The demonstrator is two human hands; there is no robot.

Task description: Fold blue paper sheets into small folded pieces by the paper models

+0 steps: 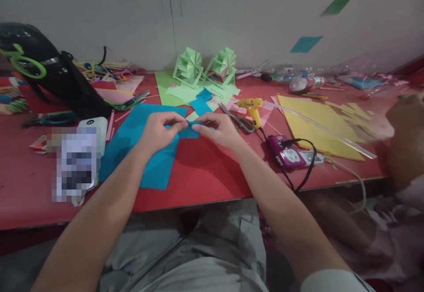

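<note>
A small piece of blue paper [189, 131] is pinched between my two hands, just above the red table. My left hand [162, 128] grips its left end between thumb and forefinger. Its right end is held the same way by my right hand [220, 128]. Fingers cover the upper edge, so any fold there is partly hidden. A large blue sheet [155, 168] lies flat under and left of my left hand. Beyond my hands are more small blue paper pieces [201, 105]. Grey-handled scissors [243, 123] and a yellow glue gun [253, 110] rest right of my right hand.
Two green folded-paper models [189, 64] stand at the back on green paper. A purple power adapter [285, 152] with cables, a clear ruler-like strip [326, 132] and yellow sheets [308, 119] lie right. A phone [77, 159] and black case [71, 77] are left. Another person's arm [406, 137] is far right.
</note>
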